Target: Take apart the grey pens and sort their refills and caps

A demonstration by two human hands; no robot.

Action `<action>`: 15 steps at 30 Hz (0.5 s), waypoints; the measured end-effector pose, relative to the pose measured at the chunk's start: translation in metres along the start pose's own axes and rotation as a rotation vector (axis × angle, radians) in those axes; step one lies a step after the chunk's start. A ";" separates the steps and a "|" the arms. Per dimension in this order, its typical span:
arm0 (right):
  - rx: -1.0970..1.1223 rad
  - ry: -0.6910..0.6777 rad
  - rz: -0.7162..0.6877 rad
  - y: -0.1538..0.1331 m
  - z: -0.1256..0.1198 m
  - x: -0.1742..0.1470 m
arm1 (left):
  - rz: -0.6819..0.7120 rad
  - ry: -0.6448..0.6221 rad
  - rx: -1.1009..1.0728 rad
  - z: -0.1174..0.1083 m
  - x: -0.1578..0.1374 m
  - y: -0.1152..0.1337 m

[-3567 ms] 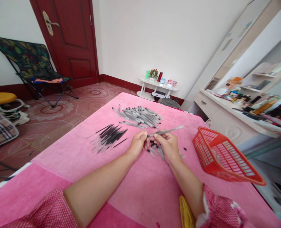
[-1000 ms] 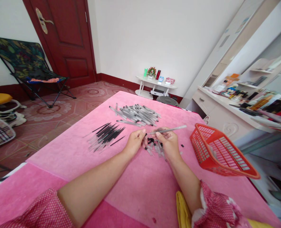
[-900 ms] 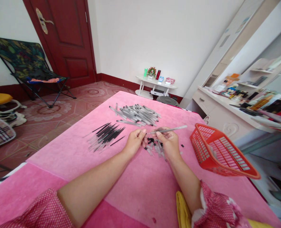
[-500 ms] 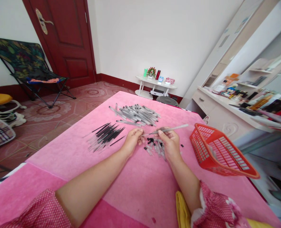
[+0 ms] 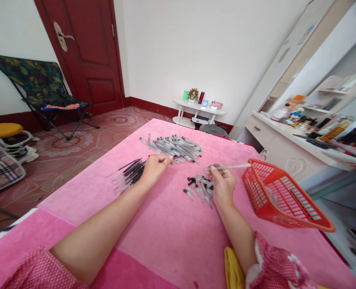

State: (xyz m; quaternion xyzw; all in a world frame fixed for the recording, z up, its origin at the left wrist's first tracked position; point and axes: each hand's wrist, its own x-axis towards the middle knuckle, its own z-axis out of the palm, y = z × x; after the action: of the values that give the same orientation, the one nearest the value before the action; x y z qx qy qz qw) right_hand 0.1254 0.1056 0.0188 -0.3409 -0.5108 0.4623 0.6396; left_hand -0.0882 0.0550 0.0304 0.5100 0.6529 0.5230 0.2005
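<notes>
My left hand (image 5: pixel 156 166) is closed in a pinch beside the pile of pen refills (image 5: pixel 132 171), partly hiding it. A thin dark length that looks like a pen refill (image 5: pixel 179 156) pokes out from its fingertips, against the pens behind. In my right hand (image 5: pixel 224 180) is a translucent grey pen barrel (image 5: pixel 238 166), held between thumb and fingers and pointing right towards the basket. Just left of that hand lies a heap of clear and black pen caps (image 5: pixel 198 186). Further back, many grey pen barrels (image 5: pixel 178 146) are spread in a loose pile.
A red plastic basket (image 5: pixel 253 196) stands at the right of the pink-covered table (image 5: pixel 171 224). Yellow cloth (image 5: pixel 234 267) lies by my right forearm. Beyond are a cluttered dresser (image 5: pixel 280 132), a small white shelf (image 5: pixel 180 103) and a folding chair (image 5: pixel 30 80).
My hands have drawn apart: the left moved left towards the refills with the thin dark refill, the right moved slightly right with the barrel. The refill no longer spans between them.
</notes>
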 end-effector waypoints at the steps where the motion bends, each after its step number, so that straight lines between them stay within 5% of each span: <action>1: -0.012 -0.009 0.006 0.000 0.001 -0.001 | -0.006 0.020 0.068 -0.009 0.002 -0.003; 9: -0.041 -0.088 0.037 -0.006 0.009 -0.009 | -0.047 0.013 0.833 -0.084 -0.023 -0.018; 15: -0.033 -0.090 0.045 -0.009 0.011 -0.010 | -0.010 -0.048 1.110 -0.088 -0.045 -0.001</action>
State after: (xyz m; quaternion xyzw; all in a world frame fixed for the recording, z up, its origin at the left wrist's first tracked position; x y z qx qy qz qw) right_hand 0.1165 0.0928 0.0260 -0.3416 -0.5390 0.4828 0.5997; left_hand -0.1410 -0.0263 0.0501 0.5478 0.8280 0.0879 -0.0813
